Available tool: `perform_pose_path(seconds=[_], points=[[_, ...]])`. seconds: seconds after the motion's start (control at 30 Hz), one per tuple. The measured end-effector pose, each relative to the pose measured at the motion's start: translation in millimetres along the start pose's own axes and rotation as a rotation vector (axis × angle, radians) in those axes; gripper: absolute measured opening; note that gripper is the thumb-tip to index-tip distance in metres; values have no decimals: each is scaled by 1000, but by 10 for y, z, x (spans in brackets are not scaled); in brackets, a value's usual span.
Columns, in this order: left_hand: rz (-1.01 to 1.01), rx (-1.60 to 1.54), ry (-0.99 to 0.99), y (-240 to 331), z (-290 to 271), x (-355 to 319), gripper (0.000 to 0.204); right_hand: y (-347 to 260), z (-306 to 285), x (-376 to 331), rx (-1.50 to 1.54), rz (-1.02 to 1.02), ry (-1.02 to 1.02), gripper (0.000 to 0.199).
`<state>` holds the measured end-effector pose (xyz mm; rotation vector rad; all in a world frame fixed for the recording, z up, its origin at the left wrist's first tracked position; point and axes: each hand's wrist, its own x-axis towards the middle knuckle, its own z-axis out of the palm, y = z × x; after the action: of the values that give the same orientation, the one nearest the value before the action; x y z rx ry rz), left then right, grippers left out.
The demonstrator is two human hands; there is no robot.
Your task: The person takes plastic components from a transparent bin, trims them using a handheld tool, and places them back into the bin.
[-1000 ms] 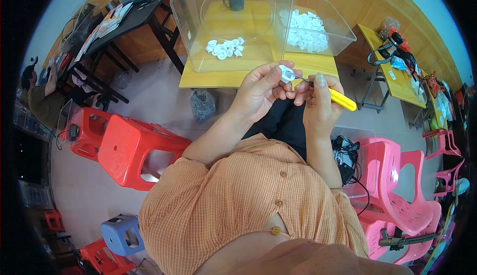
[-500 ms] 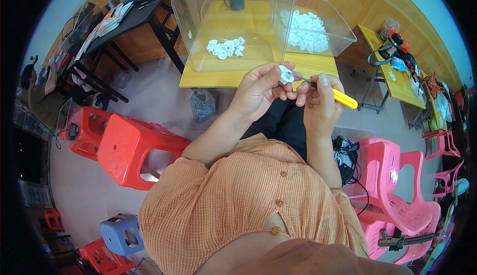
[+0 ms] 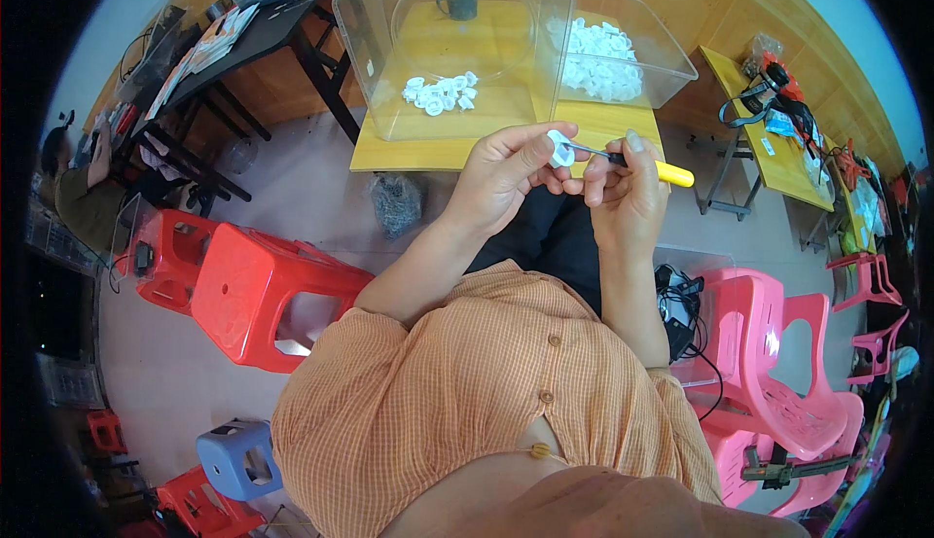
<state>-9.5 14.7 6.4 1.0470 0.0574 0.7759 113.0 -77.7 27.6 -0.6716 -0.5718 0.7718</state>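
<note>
A small round white plastic part (image 3: 561, 149) is pinched between the thumb and fingers of my left hand (image 3: 506, 170). My right hand (image 3: 628, 188) is closed around a screwdriver (image 3: 674, 174) with a yellow handle and a thin metal shaft. The shaft's tip reaches the face of the white part; how deep it goes I cannot tell. Both hands are held above my lap, just in front of the yellow table (image 3: 413, 156). Beyond them, a pile of similar white parts (image 3: 440, 94) lies in a clear plastic bin (image 3: 389, 134).
A second clear bin (image 3: 671, 86) heaped with white parts stands at the table's right. A dark mug with a yellow lid (image 3: 461, 1) stands at the back. Red stools (image 3: 243, 295) are on my left, pink chairs (image 3: 749, 343) on my right. Another person (image 3: 86, 197) sits far left.
The screwdriver has turned slightly in my right hand, its handle now nearer level. The fingers of that hand have shifted a little. My left hand still holds the white part in nearly the same place.
</note>
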Motion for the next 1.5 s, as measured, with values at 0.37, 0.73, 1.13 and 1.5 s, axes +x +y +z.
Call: perform_pose_path(seconds=[0.37,0.73,1.13,1.5], points=[[-87,-151,-26,12,-37,22,41,31,-45,9,-18,-7,-21,22],[-58,-140,-68,38,-38,18,43,25,6,-51,-24,-102,-27,22],[-41,-125,-78,39,1,-6,39,-4,-17,-63,-49,-115,-41,21],[-62,-170,-81,17,-4,2,38,-5,-74,-39,-31,-91,-92,21]])
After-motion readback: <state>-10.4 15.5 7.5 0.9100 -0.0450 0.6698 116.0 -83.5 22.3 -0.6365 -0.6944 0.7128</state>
